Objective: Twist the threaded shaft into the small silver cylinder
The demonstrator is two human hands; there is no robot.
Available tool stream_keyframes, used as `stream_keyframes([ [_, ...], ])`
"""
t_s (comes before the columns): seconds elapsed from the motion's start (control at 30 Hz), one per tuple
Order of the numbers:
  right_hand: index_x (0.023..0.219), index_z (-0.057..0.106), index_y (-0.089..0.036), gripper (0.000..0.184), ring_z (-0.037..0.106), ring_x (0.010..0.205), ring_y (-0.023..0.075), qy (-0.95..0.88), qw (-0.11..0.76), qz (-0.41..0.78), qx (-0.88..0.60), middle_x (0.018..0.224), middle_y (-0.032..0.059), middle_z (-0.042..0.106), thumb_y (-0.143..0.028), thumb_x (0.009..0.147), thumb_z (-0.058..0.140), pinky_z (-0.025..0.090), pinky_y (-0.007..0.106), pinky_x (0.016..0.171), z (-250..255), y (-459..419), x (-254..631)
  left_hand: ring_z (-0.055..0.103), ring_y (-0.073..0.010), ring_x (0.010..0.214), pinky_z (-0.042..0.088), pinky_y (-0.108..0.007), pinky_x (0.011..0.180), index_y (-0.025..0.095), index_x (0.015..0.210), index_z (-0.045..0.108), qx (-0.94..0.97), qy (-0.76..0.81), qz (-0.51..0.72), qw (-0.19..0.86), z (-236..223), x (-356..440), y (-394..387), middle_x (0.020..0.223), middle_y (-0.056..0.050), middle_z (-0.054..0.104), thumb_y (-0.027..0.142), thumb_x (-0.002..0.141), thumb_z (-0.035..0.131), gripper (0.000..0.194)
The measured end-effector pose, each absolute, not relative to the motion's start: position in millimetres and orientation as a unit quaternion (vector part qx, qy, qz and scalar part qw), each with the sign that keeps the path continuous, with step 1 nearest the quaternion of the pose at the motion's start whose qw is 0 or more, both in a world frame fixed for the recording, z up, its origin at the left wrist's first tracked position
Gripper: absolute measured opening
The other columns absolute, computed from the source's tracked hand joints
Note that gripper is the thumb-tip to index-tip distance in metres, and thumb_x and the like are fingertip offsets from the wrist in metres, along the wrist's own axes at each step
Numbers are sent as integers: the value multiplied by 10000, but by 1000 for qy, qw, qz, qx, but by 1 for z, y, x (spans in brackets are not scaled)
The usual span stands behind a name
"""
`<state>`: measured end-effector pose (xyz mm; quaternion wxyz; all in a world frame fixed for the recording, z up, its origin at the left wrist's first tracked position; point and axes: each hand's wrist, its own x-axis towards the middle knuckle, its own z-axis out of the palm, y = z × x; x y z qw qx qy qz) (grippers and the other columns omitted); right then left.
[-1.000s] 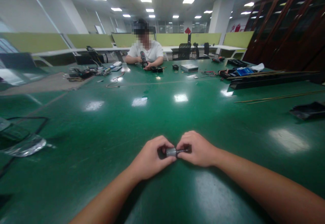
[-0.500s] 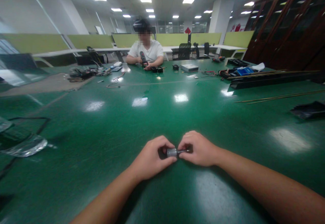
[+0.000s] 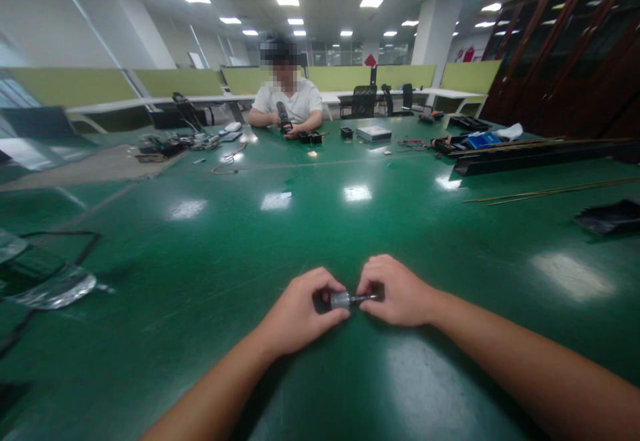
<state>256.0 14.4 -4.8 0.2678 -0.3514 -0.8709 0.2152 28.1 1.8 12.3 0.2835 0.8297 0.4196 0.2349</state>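
Note:
Just above the green tabletop, my left hand (image 3: 303,311) is closed around a short silver metal cylinder (image 3: 340,300), thumb and fingers on its sides. From the cylinder's right end a thin dark shaft (image 3: 355,300) sticks out, in line with it. My right hand (image 3: 397,292) pinches that shaft near its far end between thumb and fingers. A small gap separates the two hands, and part of the shaft shows in it. The fingers and palm hide the cylinder's left end. The exact kind of this part cannot be made out.
A clear plastic container (image 3: 45,278) and a black cable stand at left. Across the green table (image 3: 320,221) a person (image 3: 287,104) holds a dark tool. Black channels (image 3: 525,158), thin rods (image 3: 555,191) and a black piece (image 3: 607,216) lie at right.
My right hand has slid a little to the right along the shaft, so more of it shows between the hands. My left hand and the cylinder have hardly moved.

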Motion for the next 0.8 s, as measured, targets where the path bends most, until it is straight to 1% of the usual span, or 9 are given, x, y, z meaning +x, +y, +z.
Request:
stream_keyframes([
  [0.53, 735, 636, -184, 132, 585, 745, 165, -872, 250, 225, -357, 721, -15, 644, -157, 672, 749, 396, 329, 805, -5, 19, 262, 593, -166, 768, 454, -267, 697, 174, 901, 668, 831, 422, 228, 282, 13, 28, 2, 839, -22, 631, 242, 764, 744, 172],
  [0.8, 738, 653, -190, 112, 616, 758, 170, -876, 247, 229, -345, 736, -13, 679, -175, 688, 752, 390, 347, 834, -3, 21, 266, 594, -163, 763, 453, -262, 691, 175, 892, 667, 830, 420, 231, 286, 14, 28, 2, 836, -19, 634, 227, 762, 744, 160],
])
